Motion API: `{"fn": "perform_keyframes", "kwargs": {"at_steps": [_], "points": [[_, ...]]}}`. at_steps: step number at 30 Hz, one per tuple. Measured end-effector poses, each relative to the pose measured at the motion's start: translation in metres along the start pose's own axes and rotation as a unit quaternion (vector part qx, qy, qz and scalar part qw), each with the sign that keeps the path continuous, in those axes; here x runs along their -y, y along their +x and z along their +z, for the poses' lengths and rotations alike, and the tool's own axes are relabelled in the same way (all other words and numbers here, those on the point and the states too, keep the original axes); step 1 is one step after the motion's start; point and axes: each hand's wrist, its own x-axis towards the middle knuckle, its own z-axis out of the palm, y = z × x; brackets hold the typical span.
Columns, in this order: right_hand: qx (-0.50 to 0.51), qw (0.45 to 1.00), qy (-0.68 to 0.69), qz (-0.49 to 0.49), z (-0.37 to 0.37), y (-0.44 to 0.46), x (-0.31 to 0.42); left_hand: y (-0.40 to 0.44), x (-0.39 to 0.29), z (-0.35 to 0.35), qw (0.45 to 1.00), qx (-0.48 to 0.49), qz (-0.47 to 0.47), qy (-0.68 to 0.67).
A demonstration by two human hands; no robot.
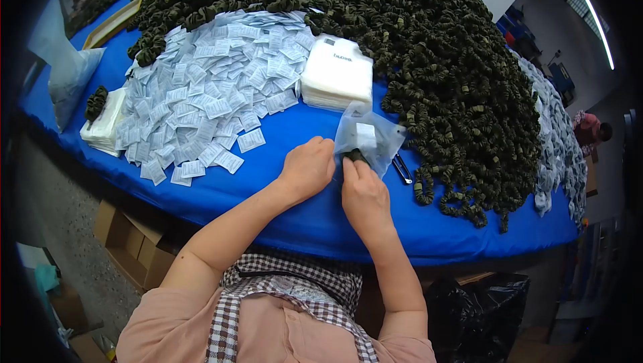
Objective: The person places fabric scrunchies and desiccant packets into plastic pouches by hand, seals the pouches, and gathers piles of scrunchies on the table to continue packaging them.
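Translucent bag [385, 140]: left hand [309, 167] fingers appear curled closed on its left edge; right hand [366, 192] fingers pinch a dark-green band [356, 155] at its near side. Keep the film taut and seat the band flat, without creasing the white slip [366, 133]. Both forearms converge on the bag, backs of hands upward. Pale packets [218, 107] lie left of it, further bands [462, 95] right.

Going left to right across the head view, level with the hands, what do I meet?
Printed sachets → left hand → right hand at the clear plastic bag → black snips → heaped dark green scrunchies → pile of clear plastic packets.
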Motion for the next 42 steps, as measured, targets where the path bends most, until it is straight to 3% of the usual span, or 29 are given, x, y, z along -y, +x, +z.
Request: {"fn": "perform_keyframes", "kwargs": {"at_steps": [6, 11, 15, 20, 26, 31, 35, 37, 38, 40, 42], "points": [[-0.019, 0.999, 0.003, 0.025, 0.012, 0.0, -0.01, -0.032, 0.009, -0.02, 0.99, 0.016, -0.008, -0.136], [-0.019, 0.98, 0.193, -0.034, -0.004, -0.016, 0.0, -0.045, 0.012, -0.046, 0.953, 0.131, -0.135, -0.239], [0.111, 0.917, 0.383, 0.02, -0.013, -0.007, 0.008, -0.047, 0.011, -0.052, 0.877, 0.173, -0.228, -0.385], [0.134, 0.902, 0.409, 0.028, -0.004, 0.001, 0.017, -0.05, 0.015, -0.051, 0.854, 0.182, -0.236, -0.427], [0.126, 0.905, 0.407, -0.003, 0.002, -0.003, 0.016, -0.051, 0.016, -0.048, 0.861, 0.192, -0.22, -0.416], [0.057, 0.903, 0.426, 0.019, 0.003, -0.008, 0.016, -0.054, 0.014, -0.046, 0.874, 0.15, -0.221, -0.406], [-0.014, 0.819, 0.552, 0.154, -0.001, -0.01, 0.013, -0.051, 0.015, -0.058, 0.862, 0.176, -0.242, -0.408], [-0.038, 0.715, 0.654, 0.246, -0.014, -0.012, 0.01, -0.05, 0.017, -0.061, 0.869, 0.183, -0.24, -0.392], [-0.044, 0.715, 0.652, 0.249, -0.019, -0.016, 0.002, -0.049, 0.018, -0.063, 0.874, 0.191, -0.24, -0.377], [-0.139, 0.59, 0.741, 0.29, -0.033, -0.031, -0.027, -0.046, 0.021, -0.065, 0.884, 0.213, -0.233, -0.345], [-0.215, 0.557, 0.735, 0.322, -0.049, -0.06, -0.062, -0.047, 0.025, -0.066, 0.893, 0.21, -0.215, -0.335]]}}
